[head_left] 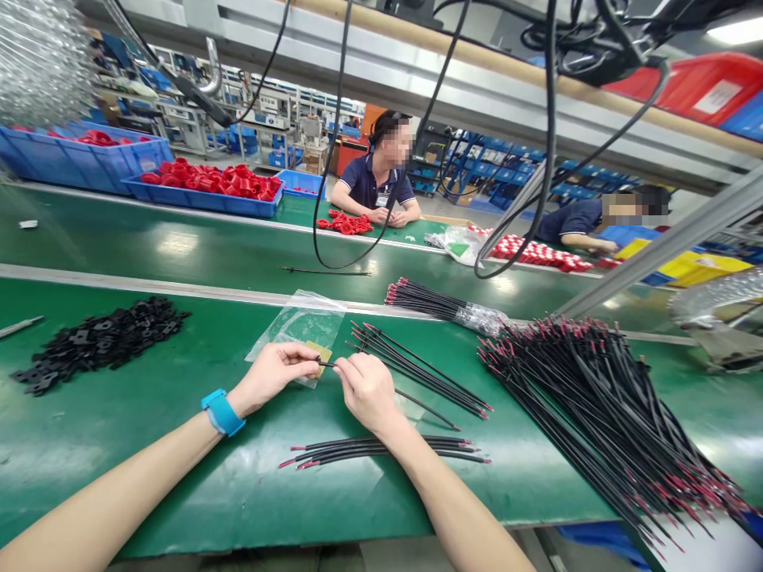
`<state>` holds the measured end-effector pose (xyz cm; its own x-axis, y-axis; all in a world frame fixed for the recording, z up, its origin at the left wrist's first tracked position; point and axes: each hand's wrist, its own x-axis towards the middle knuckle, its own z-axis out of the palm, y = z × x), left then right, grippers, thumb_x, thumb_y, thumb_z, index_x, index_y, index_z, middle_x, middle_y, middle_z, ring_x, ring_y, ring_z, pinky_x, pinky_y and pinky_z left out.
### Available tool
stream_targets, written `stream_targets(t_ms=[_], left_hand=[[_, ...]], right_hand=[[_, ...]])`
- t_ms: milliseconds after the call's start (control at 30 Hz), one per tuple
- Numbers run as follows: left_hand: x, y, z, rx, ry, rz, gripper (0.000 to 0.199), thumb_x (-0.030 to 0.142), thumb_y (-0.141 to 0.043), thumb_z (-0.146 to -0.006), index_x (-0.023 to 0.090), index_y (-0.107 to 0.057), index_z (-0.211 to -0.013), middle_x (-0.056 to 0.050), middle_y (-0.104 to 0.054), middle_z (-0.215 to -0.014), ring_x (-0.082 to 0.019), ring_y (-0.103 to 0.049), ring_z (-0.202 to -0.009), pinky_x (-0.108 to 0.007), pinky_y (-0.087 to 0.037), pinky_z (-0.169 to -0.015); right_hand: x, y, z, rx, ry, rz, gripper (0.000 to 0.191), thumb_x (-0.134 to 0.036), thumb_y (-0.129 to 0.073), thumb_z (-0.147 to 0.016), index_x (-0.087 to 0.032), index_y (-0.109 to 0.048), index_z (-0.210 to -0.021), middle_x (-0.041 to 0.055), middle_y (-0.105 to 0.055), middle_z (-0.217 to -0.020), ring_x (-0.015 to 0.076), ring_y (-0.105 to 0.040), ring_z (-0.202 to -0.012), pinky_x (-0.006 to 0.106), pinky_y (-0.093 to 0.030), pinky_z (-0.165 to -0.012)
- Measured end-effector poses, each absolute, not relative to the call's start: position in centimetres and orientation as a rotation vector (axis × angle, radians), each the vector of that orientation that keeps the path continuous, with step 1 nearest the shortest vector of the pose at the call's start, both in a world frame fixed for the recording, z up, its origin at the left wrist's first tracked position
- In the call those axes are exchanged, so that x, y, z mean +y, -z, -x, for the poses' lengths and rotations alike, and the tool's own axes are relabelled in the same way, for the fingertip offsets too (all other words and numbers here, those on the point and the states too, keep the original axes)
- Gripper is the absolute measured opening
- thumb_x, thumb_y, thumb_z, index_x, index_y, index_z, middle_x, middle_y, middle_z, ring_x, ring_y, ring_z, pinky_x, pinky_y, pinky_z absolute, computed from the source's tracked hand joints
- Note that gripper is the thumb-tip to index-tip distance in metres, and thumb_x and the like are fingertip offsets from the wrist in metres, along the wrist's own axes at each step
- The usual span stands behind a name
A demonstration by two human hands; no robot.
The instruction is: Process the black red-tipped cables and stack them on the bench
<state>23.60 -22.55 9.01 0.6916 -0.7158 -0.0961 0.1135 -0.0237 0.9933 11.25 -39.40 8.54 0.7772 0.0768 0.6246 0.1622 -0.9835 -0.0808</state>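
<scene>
In front of me a black cable with reddish ends (430, 410) runs between my two hands. My left hand (275, 375), with a blue wristband, pinches the cable's far end, where a small dark part is mostly hidden by the fingers. Close beside it, my right hand (368, 391) is closed around the same cable, whose tail comes out to the right. Under the hands lies a clear plastic bag (292, 322) with a yellowish piece (325, 352). Several loose cables (438, 380) rest right of my hand, and several more cables (351, 454) lie nearer me, partly beneath my right forearm.
Small black flat parts (110, 338) are heaped at left, near a pen-like tool (21, 326). A large cable pile (590, 405) covers the right side; a wrapped bundle (429, 299) lies behind. Black cords (548, 143) hang overhead. Co-workers (378, 179) sit beyond red parts (208, 179).
</scene>
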Motion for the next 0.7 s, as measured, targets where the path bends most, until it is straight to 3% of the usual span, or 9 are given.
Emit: stream_targets(t_ms=[200,400,700], left_hand=[[-22.4,-8.8,-22.9,-0.733,0.518,-1.547,0.022,0.034,-0.077,-0.071,0.018,-0.075,-0.087,-0.008,-0.07,-0.093,-0.021,-0.066,-0.08,-0.032,-0.056,-0.074],[-22.3,-9.2,-22.1,-0.952,0.414,-1.615,0.016,0.032,-0.072,-0.078,0.02,-0.076,-0.086,-0.008,-0.069,-0.088,-0.021,-0.063,-0.081,-0.031,-0.051,-0.075],[-22.4,-9.7,-22.5,-0.874,0.491,-1.578,0.025,0.032,-0.073,-0.076,0.015,-0.073,-0.095,-0.007,-0.07,-0.095,-0.018,-0.065,-0.086,-0.029,-0.053,-0.081]], right_hand=[[-38.8,-8.4,-11.0,-0.089,0.828,2.683,0.028,-0.023,-0.042,-0.099,-0.017,-0.063,-0.083,0.0028,-0.056,-0.07,0.0129,-0.05,-0.063,0.026,-0.034,-0.063],[-38.2,-8.2,-11.0,-0.078,0.641,2.463,0.032,-0.024,-0.043,-0.099,-0.018,-0.062,-0.074,0.0007,-0.055,-0.067,0.0111,-0.05,-0.061,0.023,-0.034,-0.06],[-37.7,-9.0,-11.4,-0.044,0.589,2.256,0.033,-0.029,-0.045,-0.098,-0.016,-0.064,-0.074,0.0014,-0.053,-0.066,0.0108,-0.047,-0.06,0.023,-0.034,-0.061]])
